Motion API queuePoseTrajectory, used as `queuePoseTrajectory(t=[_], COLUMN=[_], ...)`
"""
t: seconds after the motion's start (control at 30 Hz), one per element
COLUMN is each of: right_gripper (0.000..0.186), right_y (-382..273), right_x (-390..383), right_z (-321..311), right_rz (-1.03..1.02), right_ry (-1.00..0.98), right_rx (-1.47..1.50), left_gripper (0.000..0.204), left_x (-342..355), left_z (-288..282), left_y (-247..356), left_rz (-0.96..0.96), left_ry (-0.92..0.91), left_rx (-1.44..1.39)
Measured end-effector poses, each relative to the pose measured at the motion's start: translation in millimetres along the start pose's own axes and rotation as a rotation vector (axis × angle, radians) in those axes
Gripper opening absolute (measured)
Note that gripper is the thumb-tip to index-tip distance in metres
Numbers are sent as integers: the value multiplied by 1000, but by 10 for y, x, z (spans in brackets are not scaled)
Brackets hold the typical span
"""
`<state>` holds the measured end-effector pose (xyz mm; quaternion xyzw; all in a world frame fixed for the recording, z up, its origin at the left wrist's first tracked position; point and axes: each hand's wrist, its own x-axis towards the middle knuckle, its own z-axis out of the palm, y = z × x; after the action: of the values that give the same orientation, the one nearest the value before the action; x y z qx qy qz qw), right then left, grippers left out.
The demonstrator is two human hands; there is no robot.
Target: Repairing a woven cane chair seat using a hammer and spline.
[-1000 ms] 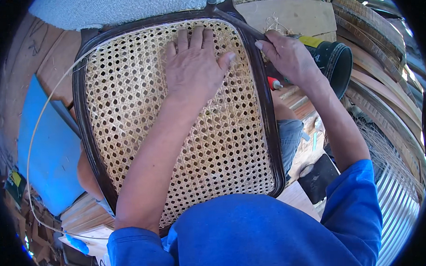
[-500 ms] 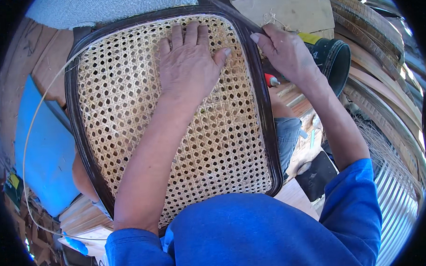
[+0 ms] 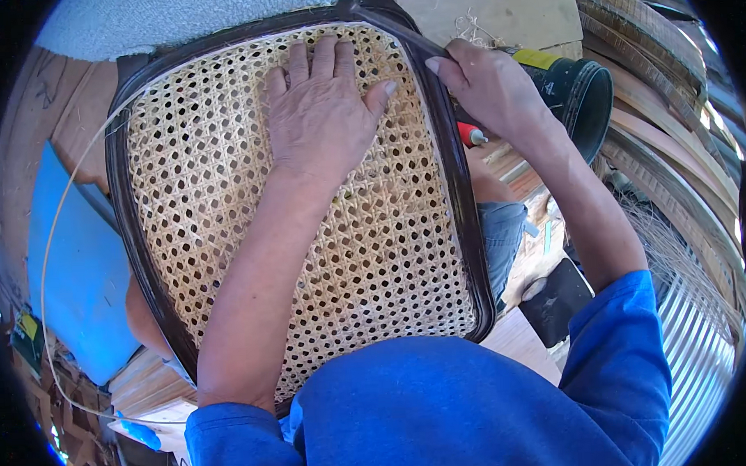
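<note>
A cane webbing panel (image 3: 390, 257) in a dark brown wooden frame (image 3: 478, 254) lies over my lap. My left hand (image 3: 319, 112) rests flat on the webbing near its top, fingers apart. At the upper right corner my right hand (image 3: 495, 93) is closed on a dark wooden bar (image 3: 407, 36) that slants up across the frame's corner; whether it is part of the frame I cannot tell. A thin loose cane strand (image 3: 60, 199) arcs out from the frame's left side. A red tube with a white nozzle (image 3: 471, 133) shows just right of the frame, below my right hand.
A dark green bucket (image 3: 582, 102) lies on its side at the right, beside curved wooden planks (image 3: 647, 75). A blue sheet (image 3: 78, 268) leans at the left. Pale blue-grey fabric (image 3: 168, 18) lies beyond the frame. A black object (image 3: 556, 300) and corrugated sheet (image 3: 689, 353) are at lower right.
The caned frame has shifted slightly up and to the left in view, with both my hands moving along with it. Their holds look the same.
</note>
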<state>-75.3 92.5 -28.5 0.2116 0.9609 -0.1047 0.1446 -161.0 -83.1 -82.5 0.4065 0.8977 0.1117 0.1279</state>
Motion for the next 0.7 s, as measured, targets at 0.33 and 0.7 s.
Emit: queuePoseTrajectory(t=[0.33, 0.7], right_gripper=[30, 32], right_y=[66, 196], right_x=[-659, -1382], right_z=[-240, -70], right_rz=[346, 356], right_ry=[-20, 10], right_rx=[654, 589], left_gripper=[70, 73], left_x=[228, -511], left_z=[207, -78], left_y=[95, 699], left_rz=[-10, 123], left_ry=[83, 23], left_rx=[-62, -103])
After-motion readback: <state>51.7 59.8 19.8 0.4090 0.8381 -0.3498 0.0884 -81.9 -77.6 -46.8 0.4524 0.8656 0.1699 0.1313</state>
